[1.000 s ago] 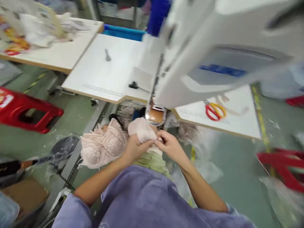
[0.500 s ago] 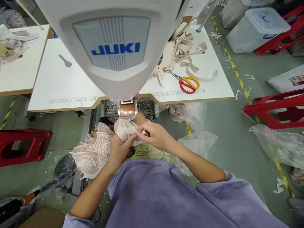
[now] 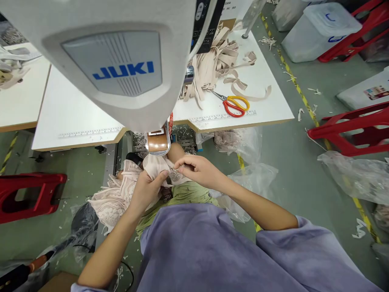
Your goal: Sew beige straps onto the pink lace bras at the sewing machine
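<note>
A pale cream lace bra [image 3: 156, 165] hangs just below the front end of the sewing machine [image 3: 121, 115]. My left hand [image 3: 148, 187] is closed on its left side, with the thumb on top of the cloth. At its right edge my right hand [image 3: 200, 172] pinches the fabric between thumb and forefinger; the exact bit between the fingertips is too small to make out. More lace bras [image 3: 112, 200] lie bunched at the left of my left hand, partly hidden by my forearm.
Scissors with red and yellow handles [image 3: 234, 106] and a heap of beige straps [image 3: 217, 61] lie on the white table [image 3: 267, 109]. Red stools [image 3: 349, 132] stand at both sides. Plastic bags [image 3: 252, 182] lie on the floor at the right.
The view has turned, so the machine sits further left and its control panel shows. My right hand has opened a small gap from my left, and the beige piece in its fingers no longer shows.
</note>
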`<state>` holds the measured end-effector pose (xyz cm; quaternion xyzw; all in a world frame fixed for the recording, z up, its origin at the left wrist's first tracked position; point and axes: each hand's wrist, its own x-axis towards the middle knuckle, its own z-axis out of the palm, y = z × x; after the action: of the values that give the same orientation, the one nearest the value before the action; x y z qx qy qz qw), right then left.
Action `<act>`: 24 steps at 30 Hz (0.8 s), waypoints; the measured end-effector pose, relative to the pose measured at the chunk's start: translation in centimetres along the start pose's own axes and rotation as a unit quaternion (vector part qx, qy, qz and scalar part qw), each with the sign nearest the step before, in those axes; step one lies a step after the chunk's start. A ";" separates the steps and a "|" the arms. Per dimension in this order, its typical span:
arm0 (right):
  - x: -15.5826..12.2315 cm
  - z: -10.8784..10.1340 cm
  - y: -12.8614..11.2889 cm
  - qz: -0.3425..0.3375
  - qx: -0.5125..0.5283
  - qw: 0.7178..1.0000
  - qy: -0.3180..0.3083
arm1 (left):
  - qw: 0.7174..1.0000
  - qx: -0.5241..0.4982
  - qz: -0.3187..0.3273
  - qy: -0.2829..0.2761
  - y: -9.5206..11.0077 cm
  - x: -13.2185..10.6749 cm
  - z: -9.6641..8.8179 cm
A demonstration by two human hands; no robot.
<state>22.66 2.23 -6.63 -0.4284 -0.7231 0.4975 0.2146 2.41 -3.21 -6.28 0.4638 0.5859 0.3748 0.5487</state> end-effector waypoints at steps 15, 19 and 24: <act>-0.6 0.1 -1.2 -0.044 -0.098 0.994 -0.016 | 0.980 0.186 0.070 -0.019 1.8 -0.7 0.2; -0.1 -0.3 -1.1 -0.022 -0.086 0.996 -0.019 | 0.981 0.177 0.072 -0.027 2.1 -0.5 0.2; 0.6 -0.7 -0.8 0.004 -0.018 0.997 -0.069 | 0.988 0.147 0.038 -0.042 2.4 0.0 -0.1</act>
<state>22.52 3.00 -5.69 -0.3995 -0.7433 0.5138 0.1546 2.65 -2.56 -4.02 0.5763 0.5932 0.2855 0.4842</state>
